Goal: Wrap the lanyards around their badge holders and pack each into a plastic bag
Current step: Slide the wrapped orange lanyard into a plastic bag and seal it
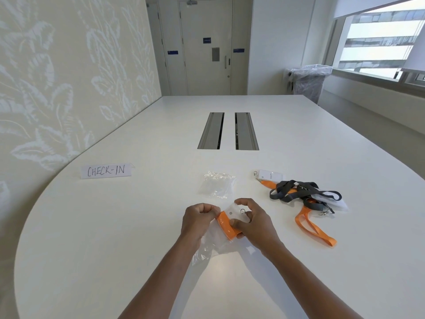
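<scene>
Nearest the camera, low over the white table (92, 238), two bare forearms reach in and meet above a clear plastic bag (208, 246). Its crumpled lower end trails toward the viewer, partly lying on the table. The left hand (197, 221) has its fingers curled, pinching the bag's upper edge beside an orange lanyard (227, 226). That lanyard is wound in a flat band around a clear badge holder (234, 212), whose snap button and metal clip show just above the band. The right hand (253, 223) grips the wrapped holder, thumb pressed against the orange band and fingers curled over the holder's far edge by the clip. Whether the holder's lower end already sits inside the bag's mouth cannot be told for sure, since the clear film hides its own edges.

Just beyond the hands lies a small pile of spare plastic bags (217, 187), crinkled and see-through. To the right, well apart from the hands, a loose heap holds a grey lanyard (299, 192) tangled over a second orange lanyard (312, 229), whose loop runs out toward the near right. A clear holder lies partly under the grey strap, and a white card holder (270, 176) sits at the heap's far left end.

Farther left, a paper sign (105, 171) reads CHECK-IN. Past the middle of the table are two long cable slots (227, 131). Beyond the table's far edge stand a closed door (207, 47), and at right a bin lined with plastic (309, 80) beneath a window.
</scene>
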Demonstrator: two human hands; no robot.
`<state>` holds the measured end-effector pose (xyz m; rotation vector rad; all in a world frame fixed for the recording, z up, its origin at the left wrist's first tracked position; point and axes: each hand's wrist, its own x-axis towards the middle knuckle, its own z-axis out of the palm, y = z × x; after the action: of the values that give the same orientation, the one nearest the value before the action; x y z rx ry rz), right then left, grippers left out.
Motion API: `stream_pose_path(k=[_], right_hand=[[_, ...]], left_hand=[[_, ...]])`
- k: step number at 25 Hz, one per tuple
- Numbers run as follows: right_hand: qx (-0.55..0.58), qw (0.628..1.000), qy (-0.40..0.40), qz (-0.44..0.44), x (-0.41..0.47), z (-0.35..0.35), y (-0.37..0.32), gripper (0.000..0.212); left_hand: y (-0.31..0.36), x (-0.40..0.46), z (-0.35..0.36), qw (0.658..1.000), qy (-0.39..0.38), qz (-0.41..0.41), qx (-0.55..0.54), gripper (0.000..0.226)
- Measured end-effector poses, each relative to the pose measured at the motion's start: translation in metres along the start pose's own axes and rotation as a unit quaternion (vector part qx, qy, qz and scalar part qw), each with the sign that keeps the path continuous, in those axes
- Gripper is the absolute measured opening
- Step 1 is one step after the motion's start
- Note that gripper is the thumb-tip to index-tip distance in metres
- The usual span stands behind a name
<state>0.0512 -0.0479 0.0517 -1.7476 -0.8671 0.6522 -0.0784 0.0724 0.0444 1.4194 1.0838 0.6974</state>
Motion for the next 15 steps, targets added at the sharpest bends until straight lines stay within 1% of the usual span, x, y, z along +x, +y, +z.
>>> stream_pose_path(k=[3,7,10,13,15], right_hand=[[0.003,0.999,-0.012,-0.034,-0.0015,0.0007,-0.0005,0.048],[0.022,0.998,-0.014,-0.054,-0.0032,0.0025,-0.0005,0.053],[0.014,0.998,-0.013,-0.061,-0.0028,0.0039,-0.0007,0.052],[-0.03,0.994,-0.016,-0.1,-0.0022,0.0034,-0.0032,0.042],[-0.028,0.992,-0.025,-0.12,-0.0011,0.0016,-0.0069,0.038]], left_hand=[[0.0014,0.0022,-0.0008,1.0,-0.023,0.015,0.001,0.01],[0.0023,0.0041,0.0004,1.0,-0.018,0.012,-0.02,0.009],[0.0035,0.0027,0.0023,0.997,-0.018,-0.014,-0.071,0.009],[0.0078,0.0025,0.0029,0.987,-0.024,-0.042,-0.155,0.009],[0.0102,0.0021,0.0011,0.981,-0.032,-0.046,-0.188,0.008]])
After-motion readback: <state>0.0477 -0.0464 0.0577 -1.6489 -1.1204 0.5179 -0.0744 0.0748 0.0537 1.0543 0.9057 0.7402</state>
